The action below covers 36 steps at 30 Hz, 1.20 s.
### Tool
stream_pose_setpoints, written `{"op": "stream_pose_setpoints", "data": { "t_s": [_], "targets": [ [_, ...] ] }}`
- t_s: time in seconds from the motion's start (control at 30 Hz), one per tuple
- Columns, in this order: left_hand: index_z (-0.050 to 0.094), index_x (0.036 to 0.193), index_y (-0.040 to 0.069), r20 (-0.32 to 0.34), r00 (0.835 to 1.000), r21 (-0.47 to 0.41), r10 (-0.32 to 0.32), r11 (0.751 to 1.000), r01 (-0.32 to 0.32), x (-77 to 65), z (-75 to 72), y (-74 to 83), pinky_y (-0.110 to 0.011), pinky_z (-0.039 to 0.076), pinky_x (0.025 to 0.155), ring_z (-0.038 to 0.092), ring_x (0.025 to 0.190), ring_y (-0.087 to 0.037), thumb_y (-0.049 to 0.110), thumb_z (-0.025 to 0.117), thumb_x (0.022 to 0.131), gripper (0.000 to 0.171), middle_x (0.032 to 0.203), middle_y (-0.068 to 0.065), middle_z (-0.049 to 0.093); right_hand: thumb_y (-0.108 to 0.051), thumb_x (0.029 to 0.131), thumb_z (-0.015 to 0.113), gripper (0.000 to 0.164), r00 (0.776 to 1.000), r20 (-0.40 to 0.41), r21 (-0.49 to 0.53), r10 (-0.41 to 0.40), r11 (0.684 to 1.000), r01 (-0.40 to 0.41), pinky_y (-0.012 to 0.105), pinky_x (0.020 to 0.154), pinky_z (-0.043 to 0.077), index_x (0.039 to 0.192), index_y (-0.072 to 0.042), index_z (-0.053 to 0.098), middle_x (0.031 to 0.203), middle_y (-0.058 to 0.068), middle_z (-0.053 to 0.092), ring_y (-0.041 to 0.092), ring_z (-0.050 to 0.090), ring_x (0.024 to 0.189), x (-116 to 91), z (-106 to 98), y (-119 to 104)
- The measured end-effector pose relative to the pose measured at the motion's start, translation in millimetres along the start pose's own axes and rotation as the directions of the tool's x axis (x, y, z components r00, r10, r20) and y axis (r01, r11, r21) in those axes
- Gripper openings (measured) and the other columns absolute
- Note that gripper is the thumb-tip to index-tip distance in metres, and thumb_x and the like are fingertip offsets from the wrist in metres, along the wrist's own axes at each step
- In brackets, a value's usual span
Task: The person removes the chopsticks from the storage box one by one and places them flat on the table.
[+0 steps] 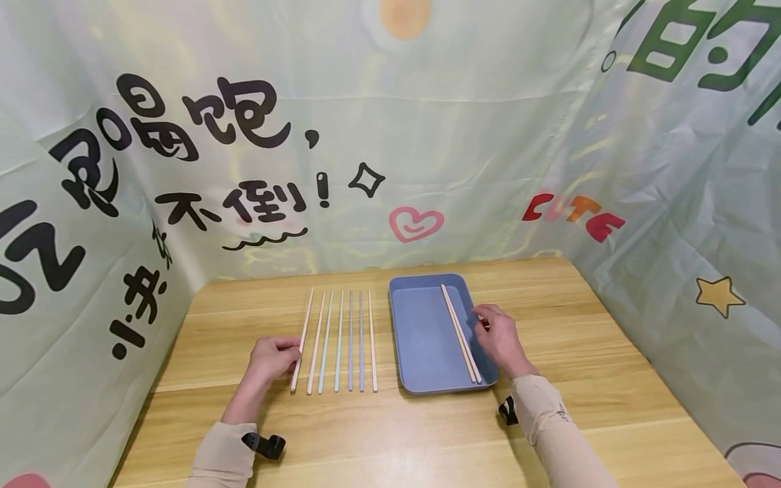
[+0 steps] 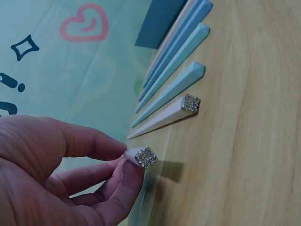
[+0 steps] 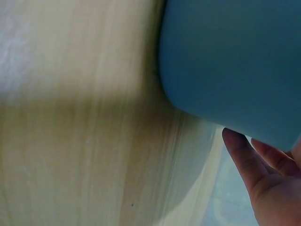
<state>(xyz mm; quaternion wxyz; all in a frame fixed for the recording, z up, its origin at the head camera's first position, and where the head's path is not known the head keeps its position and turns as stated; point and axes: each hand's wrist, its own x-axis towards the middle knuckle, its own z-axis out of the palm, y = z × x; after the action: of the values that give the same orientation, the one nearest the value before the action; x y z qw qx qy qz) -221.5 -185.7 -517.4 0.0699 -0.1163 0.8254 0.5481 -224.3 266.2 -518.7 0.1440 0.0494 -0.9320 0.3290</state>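
My left hand (image 1: 274, 358) pinches a pale pink chopstick (image 1: 303, 339) between thumb and fingers, at the left end of a row. Its glittery silver end (image 2: 146, 157) shows in the left wrist view. Beside it lie another pink chopstick (image 1: 316, 342), light blue ones (image 1: 326, 342), purple ones (image 1: 361, 342) and a pale pink one (image 1: 373, 342). My right hand (image 1: 500, 339) rests by the right rim of a blue-grey tray (image 1: 421, 339), its fingers fairly straight against the side in the right wrist view. Two pale chopsticks (image 1: 460, 332) lie slanted inside the tray.
The wooden table (image 1: 390, 440) bears the row and the tray. Printed cloth (image 1: 476, 135) hangs behind and along both sides. Black straps with camera mounts (image 1: 265, 445) sit at the wrists.
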Motion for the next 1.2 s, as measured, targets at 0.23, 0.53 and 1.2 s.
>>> {"op": "stream_pose_setpoints", "data": {
  "t_s": [0.23, 0.53, 1.2],
  "targets": [
    [0.076, 0.114, -0.01, -0.02, 1.0, 0.089, 0.001, 0.996, 0.001, -1.6, 0.1, 0.4, -0.026, 0.059, 0.064, 0.068, 0.069, -0.012, -0.003, 0.067, 0.085, 0.031, 0.096, -0.02, 0.076, 0.011, 0.092, 0.06, 0.033, 1.0, -0.015, -0.009, -0.017, 1.0, 0.017, 0.05, 0.083, 0.063, 0.124, 0.014, 0.068, 0.13, 0.03, 0.067, 0.041, 0.074, 0.098, -0.4, -0.2, 0.6],
    [0.079, 0.104, -0.006, -0.054, 0.997, 0.212, 0.064, 0.976, -0.051, -3.6, 0.5, 1.6, -0.022, 0.053, 0.061, 0.067, 0.073, -0.012, 0.0, 0.07, 0.083, 0.024, 0.088, -0.013, 0.078, 0.009, 0.093, 0.061, 0.033, 1.0, -0.014, -0.006, -0.019, 1.0, 0.019, 0.051, 0.083, 0.063, 0.124, 0.014, 0.069, 0.13, 0.03, 0.067, 0.04, 0.073, 0.098, -0.2, 0.8, 1.5],
    [0.076, 0.101, -0.005, -0.044, 0.998, 0.216, 0.054, 0.975, -0.044, -6.5, 2.7, 4.5, -0.026, 0.056, 0.062, 0.069, 0.072, -0.017, -0.002, 0.074, 0.083, 0.019, 0.085, -0.012, 0.076, 0.009, 0.093, 0.06, 0.034, 1.0, -0.002, -0.001, -0.002, 1.0, 0.002, 0.051, 0.084, 0.063, 0.126, 0.014, 0.068, 0.132, 0.03, 0.065, 0.041, 0.073, 0.1, 0.3, 0.2, 1.0]
  ]
}}
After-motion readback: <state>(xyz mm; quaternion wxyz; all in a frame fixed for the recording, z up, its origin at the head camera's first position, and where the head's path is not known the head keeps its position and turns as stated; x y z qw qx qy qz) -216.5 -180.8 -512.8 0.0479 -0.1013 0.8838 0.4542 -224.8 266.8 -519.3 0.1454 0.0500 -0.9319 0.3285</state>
